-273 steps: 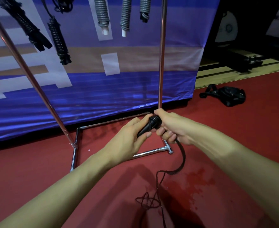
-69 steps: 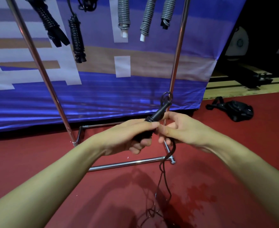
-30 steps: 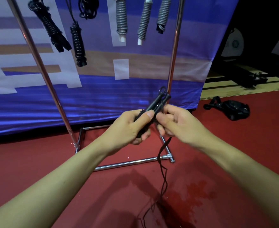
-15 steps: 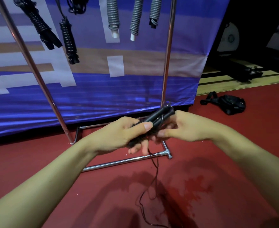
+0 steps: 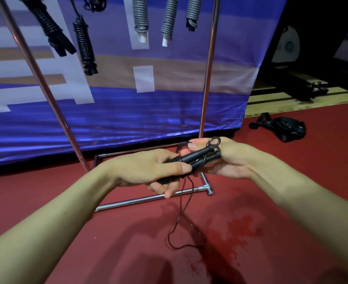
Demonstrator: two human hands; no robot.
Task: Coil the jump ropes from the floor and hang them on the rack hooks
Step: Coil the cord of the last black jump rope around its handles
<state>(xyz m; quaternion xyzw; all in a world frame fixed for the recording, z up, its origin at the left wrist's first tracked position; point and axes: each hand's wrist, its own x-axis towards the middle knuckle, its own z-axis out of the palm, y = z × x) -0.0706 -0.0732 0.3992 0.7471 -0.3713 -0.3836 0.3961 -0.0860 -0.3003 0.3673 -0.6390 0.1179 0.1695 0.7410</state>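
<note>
Both hands at frame centre, in front of the rack (image 5: 207,78). Left hand (image 5: 148,171) closed around the black jump rope handles (image 5: 197,157), thumb pressed along them — handles side by side, tips pointing toward 2 o'clock. Right hand (image 5: 228,158) cupped against the handle tips, fingers curled on the cord loops there. Loose cord (image 5: 181,218) trails from the handles toward 6 o'clock onto the red floor (image 5: 292,222). Coiled ropes (image 5: 82,39) hang at 11 to 12 o'clock; black bag (image 5: 285,129) at 3 o'clock.
</note>
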